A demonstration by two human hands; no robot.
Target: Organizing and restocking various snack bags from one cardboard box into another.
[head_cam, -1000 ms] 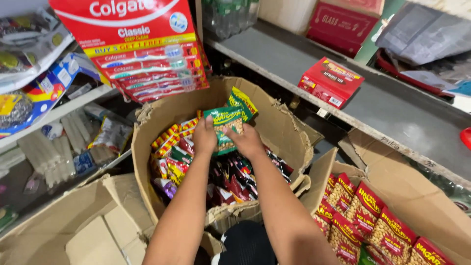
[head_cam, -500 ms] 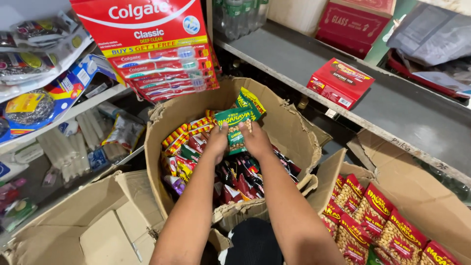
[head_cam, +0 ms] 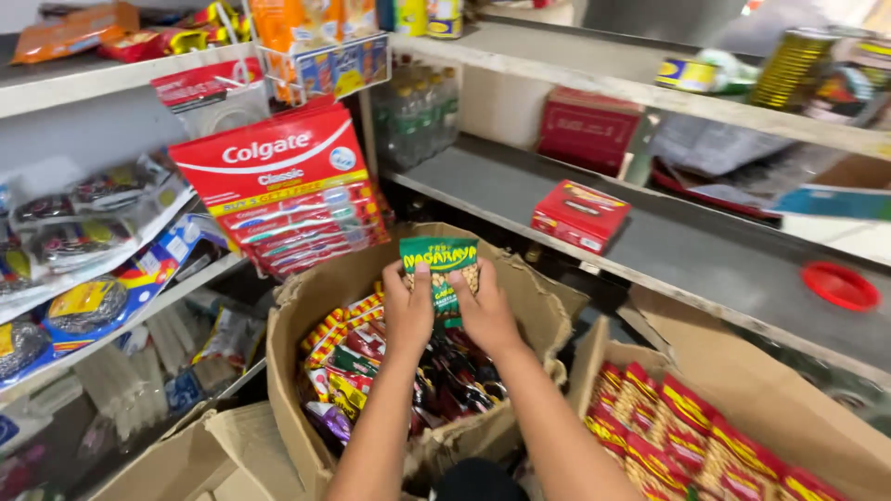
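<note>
Both my hands hold up a stack of green peanut snack packets (head_cam: 440,263) above an open cardboard box (head_cam: 295,371). My left hand (head_cam: 408,311) grips the packets' left side, thumb on the front. My right hand (head_cam: 485,311) grips the right side. The box below is filled with mixed snack sachets (head_cam: 357,357) in red, yellow, green and dark colours.
A second cardboard box (head_cam: 789,408) at the right holds several red peanut packets (head_cam: 668,431). A hanging card of toothbrushes (head_cam: 283,190) is at the left, scouring pads (head_cam: 88,306) further left. A red carton (head_cam: 580,215) and a red lid (head_cam: 840,285) lie on the grey shelf (head_cam: 687,250).
My hands have lifted the green packets up out of the box. The view has tilted upward, showing higher shelves.
</note>
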